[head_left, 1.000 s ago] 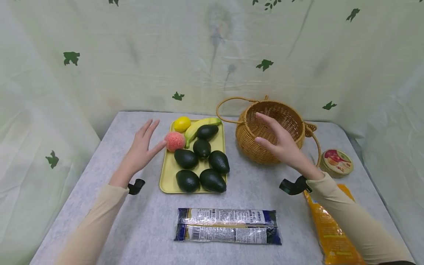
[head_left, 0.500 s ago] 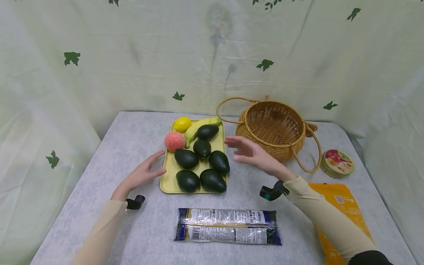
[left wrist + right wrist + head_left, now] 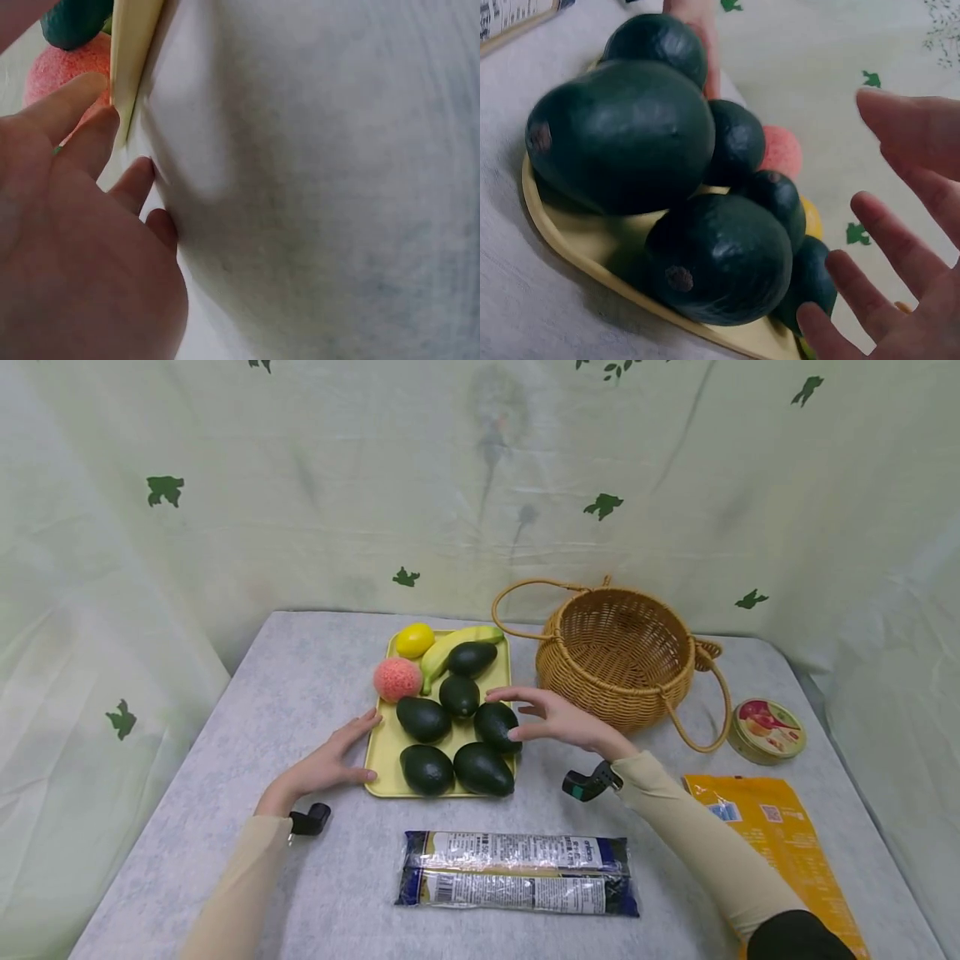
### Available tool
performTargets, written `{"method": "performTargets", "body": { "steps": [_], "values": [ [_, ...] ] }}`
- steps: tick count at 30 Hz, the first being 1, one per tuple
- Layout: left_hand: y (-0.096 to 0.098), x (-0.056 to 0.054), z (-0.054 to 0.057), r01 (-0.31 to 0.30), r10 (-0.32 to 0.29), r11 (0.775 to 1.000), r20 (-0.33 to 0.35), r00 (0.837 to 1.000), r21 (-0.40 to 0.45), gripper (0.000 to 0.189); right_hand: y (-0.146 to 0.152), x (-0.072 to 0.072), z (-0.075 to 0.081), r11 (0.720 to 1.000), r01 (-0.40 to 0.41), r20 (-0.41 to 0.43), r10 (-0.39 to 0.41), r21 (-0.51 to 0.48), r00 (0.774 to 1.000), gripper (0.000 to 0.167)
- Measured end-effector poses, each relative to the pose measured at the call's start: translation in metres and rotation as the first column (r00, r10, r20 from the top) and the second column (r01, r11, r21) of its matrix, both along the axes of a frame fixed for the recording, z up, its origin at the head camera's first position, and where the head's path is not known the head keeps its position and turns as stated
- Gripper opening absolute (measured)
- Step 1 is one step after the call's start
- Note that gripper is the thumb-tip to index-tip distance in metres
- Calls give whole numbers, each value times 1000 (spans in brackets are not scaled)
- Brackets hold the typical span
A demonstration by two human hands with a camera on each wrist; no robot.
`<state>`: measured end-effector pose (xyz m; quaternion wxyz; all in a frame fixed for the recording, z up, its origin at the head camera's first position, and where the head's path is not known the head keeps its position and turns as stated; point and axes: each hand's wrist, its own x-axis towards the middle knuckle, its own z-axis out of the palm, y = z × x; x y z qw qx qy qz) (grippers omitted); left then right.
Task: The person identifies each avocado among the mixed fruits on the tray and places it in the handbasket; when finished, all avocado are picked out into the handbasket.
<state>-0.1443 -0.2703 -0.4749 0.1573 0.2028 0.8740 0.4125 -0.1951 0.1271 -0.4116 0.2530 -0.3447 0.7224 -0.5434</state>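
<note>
A yellow tray (image 3: 387, 745) holds several dark green avocados, a banana (image 3: 459, 642), a lemon (image 3: 414, 640) and a pink textured ball-shaped fruit (image 3: 397, 680). At the tray's left side is my left hand (image 3: 321, 766), fingers extended, fingertips right at the rim. In the left wrist view those fingers (image 3: 90, 142) lie along the tray's outer wall. My right hand (image 3: 558, 721) hovers around the right-hand avocado (image 3: 493, 723), thumb and fingers spread apart. The right wrist view shows a gap between the fingers (image 3: 881, 232) and that avocado (image 3: 720, 259).
Behind the right hand stands a wicker basket (image 3: 551, 672) with its handles folded down to both sides. To its right sits a round tin (image 3: 767, 731). An orange bag (image 3: 780, 835) lies partly under the right forearm. Two long plastic-wrapped packs (image 3: 517, 872) lie in front.
The right hand has moved left from over the basket to the right-hand avocado. The left hand has come down and nearer to the tray's left rim. The fruit has not moved.
</note>
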Motion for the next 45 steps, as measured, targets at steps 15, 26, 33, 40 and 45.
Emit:
{"method": "performTargets", "body": {
  "steps": [15,26,33,40,45],
  "values": [
    [-3,0,-2,0,0,1000,13,1000,3,93,-19,-15,-21,991,41,-66,-33,127,997,43],
    [-1,3,-1,-11,11,1000,6,1000,9,92,-26,-16,-29,981,99,-145,-75,169,987,43],
    [-1,3,-3,-21,21,999,6,1000,25,93,-21,-13,-22,972,142,-90,-127,186,988,45],
    [-2,3,-3,-25,25,1000,12,1000,8,93,-14,-10,-7,985,122,-32,-119,120,992,46],
    [-1,2,-3,-27,27,1000,18,999,-2,93,-12,-7,13,992,113,11,-114,60,993,46]
  ]
}}
